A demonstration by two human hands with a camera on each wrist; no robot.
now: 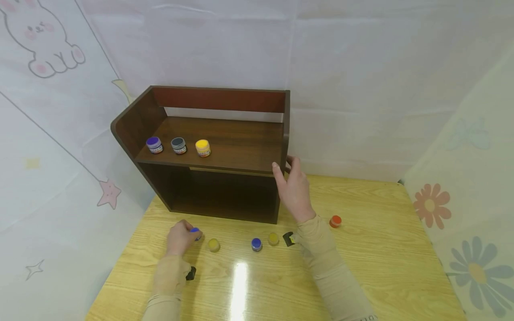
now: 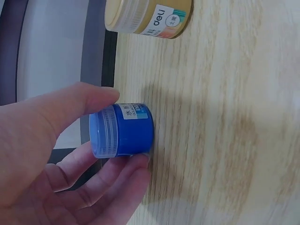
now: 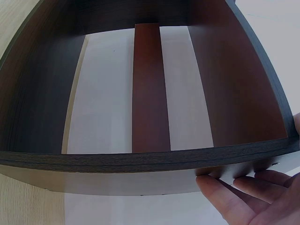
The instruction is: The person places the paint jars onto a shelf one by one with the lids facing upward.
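Note:
In the head view my left hand (image 1: 179, 238) is low over the table, in front of the shelf's left part. Its thumb and fingers hold a small blue paint jar (image 2: 133, 129) with a clear lid, from both sides, at the tabletop. An ochre paint jar (image 2: 154, 16) stands beside it. My right hand (image 1: 296, 189) grips the right side panel of the dark brown wooden shelf (image 1: 233, 138). The thumb lies at the panel's front edge; in the right wrist view the fingers (image 3: 225, 199) press its outer face.
On the upper board stand a purple jar (image 1: 154, 145), a black jar (image 1: 178, 146) and a yellow jar (image 1: 203, 148). Another blue jar (image 1: 256, 244) and a yellowish jar (image 1: 273, 239) stand between my arms. A red jar (image 1: 335, 221) is right of my right forearm.

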